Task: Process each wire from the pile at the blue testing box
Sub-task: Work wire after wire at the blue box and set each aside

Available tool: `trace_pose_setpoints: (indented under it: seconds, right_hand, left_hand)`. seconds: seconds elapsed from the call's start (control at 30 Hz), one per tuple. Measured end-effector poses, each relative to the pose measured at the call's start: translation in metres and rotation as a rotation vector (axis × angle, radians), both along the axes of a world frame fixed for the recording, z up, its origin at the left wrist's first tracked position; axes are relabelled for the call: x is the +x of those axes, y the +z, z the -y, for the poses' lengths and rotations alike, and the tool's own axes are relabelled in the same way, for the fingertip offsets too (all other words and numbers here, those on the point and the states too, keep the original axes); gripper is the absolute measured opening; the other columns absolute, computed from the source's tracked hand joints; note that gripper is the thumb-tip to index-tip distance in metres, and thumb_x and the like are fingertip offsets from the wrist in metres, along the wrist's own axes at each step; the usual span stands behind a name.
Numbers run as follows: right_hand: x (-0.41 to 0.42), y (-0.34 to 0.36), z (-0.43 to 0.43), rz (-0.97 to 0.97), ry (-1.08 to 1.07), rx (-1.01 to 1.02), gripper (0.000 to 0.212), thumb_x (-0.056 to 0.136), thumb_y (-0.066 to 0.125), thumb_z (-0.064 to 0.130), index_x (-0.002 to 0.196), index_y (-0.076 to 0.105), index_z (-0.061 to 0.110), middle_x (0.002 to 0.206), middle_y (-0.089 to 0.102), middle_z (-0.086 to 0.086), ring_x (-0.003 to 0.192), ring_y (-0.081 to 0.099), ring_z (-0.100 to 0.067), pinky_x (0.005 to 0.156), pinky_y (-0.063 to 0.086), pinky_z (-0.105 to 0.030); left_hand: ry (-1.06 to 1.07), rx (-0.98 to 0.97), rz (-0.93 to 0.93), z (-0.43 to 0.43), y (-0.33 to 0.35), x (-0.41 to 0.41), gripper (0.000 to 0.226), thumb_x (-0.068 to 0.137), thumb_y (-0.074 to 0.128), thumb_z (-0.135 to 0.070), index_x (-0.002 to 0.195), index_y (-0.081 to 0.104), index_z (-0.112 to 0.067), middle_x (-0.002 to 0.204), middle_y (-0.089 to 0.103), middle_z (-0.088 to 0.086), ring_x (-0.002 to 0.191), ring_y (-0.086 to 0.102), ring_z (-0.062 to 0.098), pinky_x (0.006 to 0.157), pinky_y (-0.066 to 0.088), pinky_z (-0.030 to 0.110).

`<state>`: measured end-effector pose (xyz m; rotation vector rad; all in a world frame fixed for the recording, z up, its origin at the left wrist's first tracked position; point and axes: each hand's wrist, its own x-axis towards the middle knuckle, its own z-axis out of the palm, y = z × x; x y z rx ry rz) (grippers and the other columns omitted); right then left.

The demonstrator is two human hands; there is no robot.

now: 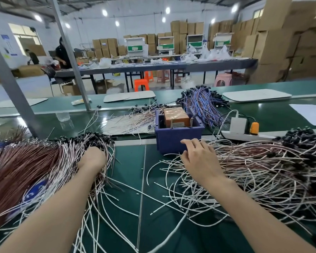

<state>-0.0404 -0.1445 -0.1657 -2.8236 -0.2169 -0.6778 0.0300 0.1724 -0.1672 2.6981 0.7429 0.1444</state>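
Note:
The blue testing box (177,137) stands in the middle of the green bench, with an orange block (175,116) and two metal pins inside it. A big pile of white and brown wires with black ends (263,165) lies to its right. My right hand (199,159) rests on the pile's left edge, fingers curled down among the wires, just in front of the box. Left of the box lies a bundle of brown and white wires (35,167). My left hand (92,158) is curled, knuckles up, gripping wires at that bundle's right side; its fingers are hidden.
Behind the box lie loose pink wires on a white sheet (128,121) and a heap of blue-purple wires (201,101). A white power strip with a charger and an orange plug (244,133) sits at the right. A metal post (71,55) rises at the left. People work far behind.

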Motion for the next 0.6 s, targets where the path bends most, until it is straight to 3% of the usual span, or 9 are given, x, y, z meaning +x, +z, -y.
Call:
trace_pose_setpoints:
  seconds: [0.07, 0.17, 0.27, 0.37, 0.43, 0.5, 0.57, 0.6]
  right_hand:
    - [-0.002, 0.0, -0.002, 0.002, 0.008, 0.005, 0.042, 0.102, 0.046, 0.031, 0.143, 0.048, 0.023, 0.125, 0.061, -0.001, 0.114, 0.057, -0.022, 0.101, 0.039, -0.036]
    - [-0.004, -0.001, -0.006, 0.025, 0.023, -0.031, 0.042, 0.101, 0.046, 0.03, 0.142, 0.049, 0.023, 0.122, 0.061, -0.001, 0.11, 0.058, -0.023, 0.101, 0.04, -0.037]
    - [-0.005, -0.001, -0.007, 0.031, 0.037, -0.03, 0.042, 0.1, 0.047, 0.028, 0.141, 0.05, 0.022, 0.122, 0.062, -0.002, 0.109, 0.058, -0.024, 0.102, 0.04, -0.038]
    - [-0.008, -0.001, -0.006, 0.046, 0.029, 0.007, 0.041, 0.1, 0.05, 0.026, 0.14, 0.052, 0.021, 0.122, 0.062, -0.003, 0.111, 0.057, -0.025, 0.101, 0.04, -0.038]
    - [-0.01, 0.001, -0.006, 0.04, 0.022, 0.04, 0.041, 0.101, 0.049, 0.027, 0.141, 0.052, 0.021, 0.124, 0.061, -0.003, 0.115, 0.055, -0.024, 0.103, 0.038, -0.038]
    - [-0.011, 0.004, -0.008, 0.015, 0.036, 0.103, 0.041, 0.102, 0.047, 0.03, 0.143, 0.05, 0.022, 0.13, 0.058, -0.002, 0.12, 0.052, -0.024, 0.108, 0.034, -0.037]
    - [-0.012, 0.014, -0.013, -0.036, 0.122, 0.284, 0.042, 0.104, 0.045, 0.037, 0.144, 0.048, 0.024, 0.138, 0.054, 0.001, 0.126, 0.05, -0.019, 0.112, 0.035, -0.037]
    - [-0.012, 0.022, -0.018, -0.084, 0.207, 0.428, 0.046, 0.104, 0.043, 0.045, 0.146, 0.046, 0.026, 0.142, 0.051, 0.004, 0.128, 0.049, -0.013, 0.111, 0.036, -0.035]
  left_hand:
    - [-0.004, 0.017, -0.021, -0.001, 0.0, -0.001, 0.037, 0.104, 0.039, -0.016, 0.135, 0.047, 0.002, 0.126, 0.061, 0.024, 0.106, 0.059, 0.036, 0.091, 0.044, 0.042]
    - [-0.043, 0.032, -0.041, -0.003, -0.001, 0.0, 0.023, 0.103, 0.043, -0.014, 0.115, 0.06, -0.004, 0.119, 0.065, 0.019, 0.099, 0.057, 0.033, 0.085, 0.041, 0.038]
    - [-0.064, 0.014, -0.003, -0.005, -0.002, -0.001, 0.024, 0.103, 0.046, -0.02, 0.121, 0.06, -0.011, 0.109, 0.063, 0.012, 0.094, 0.055, 0.029, 0.079, 0.039, 0.036]
    - [-0.032, -0.131, 0.123, -0.006, -0.007, -0.003, 0.026, 0.104, 0.046, -0.024, 0.121, 0.058, -0.009, 0.111, 0.064, 0.014, 0.089, 0.06, 0.029, 0.071, 0.044, 0.035]
    - [0.015, -0.315, 0.294, 0.0, 0.004, -0.006, 0.026, 0.104, 0.047, -0.023, 0.119, 0.056, -0.004, 0.112, 0.063, 0.018, 0.078, 0.059, 0.026, 0.063, 0.046, 0.033]
    - [0.006, -0.46, 0.571, 0.013, 0.028, -0.012, 0.025, 0.105, 0.046, -0.024, 0.116, 0.054, -0.003, 0.107, 0.063, 0.018, 0.078, 0.059, 0.027, 0.068, 0.052, 0.037]
    - [-0.141, -0.453, 0.878, 0.035, 0.061, -0.026, 0.021, 0.105, 0.047, -0.026, 0.111, 0.054, -0.008, 0.097, 0.063, 0.012, 0.084, 0.063, 0.029, 0.077, 0.057, 0.044]
    - [-0.278, -0.42, 0.981, 0.051, 0.077, -0.037, 0.015, 0.104, 0.049, -0.025, 0.108, 0.053, -0.012, 0.092, 0.063, 0.006, 0.083, 0.065, 0.021, 0.077, 0.058, 0.039]
